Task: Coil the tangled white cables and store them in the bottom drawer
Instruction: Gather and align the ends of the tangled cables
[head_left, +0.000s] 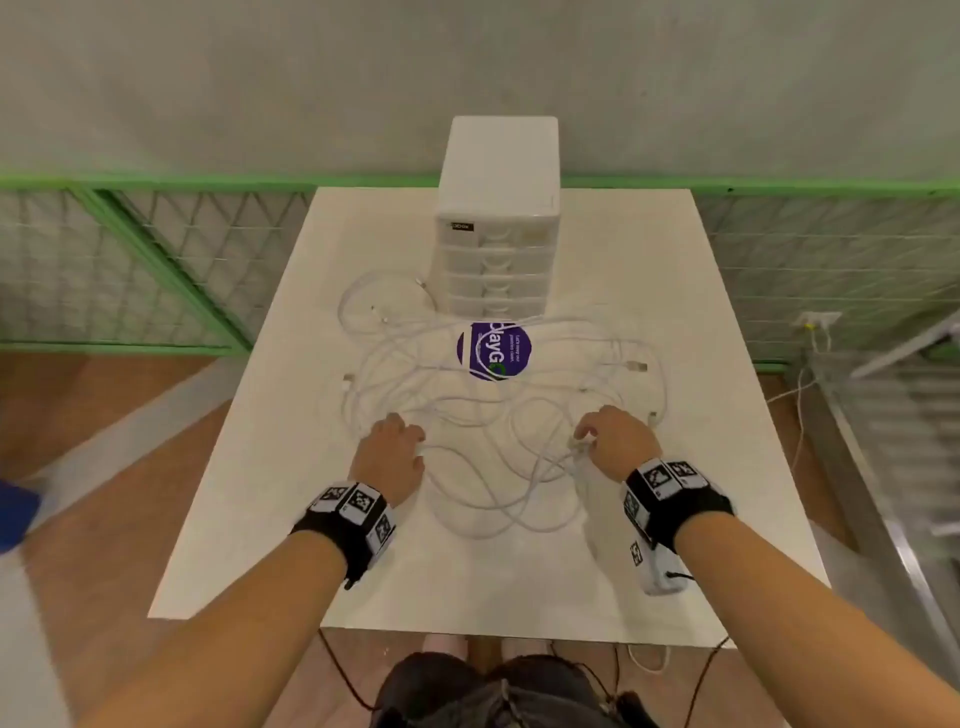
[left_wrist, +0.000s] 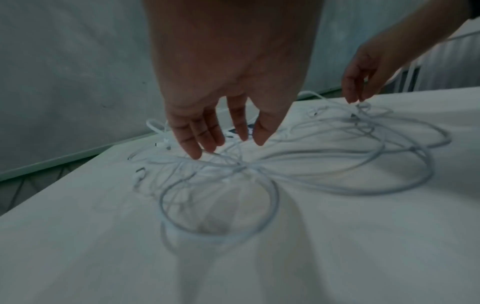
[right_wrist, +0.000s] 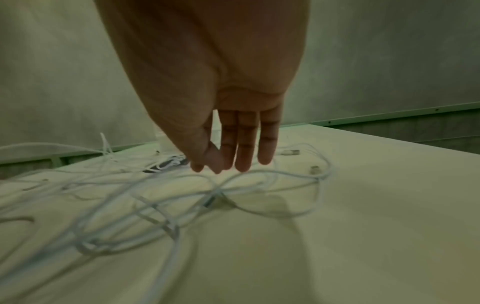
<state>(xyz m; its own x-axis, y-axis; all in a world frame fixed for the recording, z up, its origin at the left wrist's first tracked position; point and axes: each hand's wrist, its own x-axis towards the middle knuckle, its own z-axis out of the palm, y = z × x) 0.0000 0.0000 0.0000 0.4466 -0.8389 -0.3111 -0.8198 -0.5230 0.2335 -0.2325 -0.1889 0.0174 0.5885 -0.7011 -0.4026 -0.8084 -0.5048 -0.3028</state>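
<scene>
Head view: both hands, left hand and right hand, hover slack-fingered, holding nothing, over white cables before drawer unit, picking a start.

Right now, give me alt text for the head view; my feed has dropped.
Both hands, left hand and right hand, reach down onto tangled white cables spread across a white table. Behind the tangle stands a white drawer unit, drawers shut.

Fenced lab: green mesh barrier
</scene>
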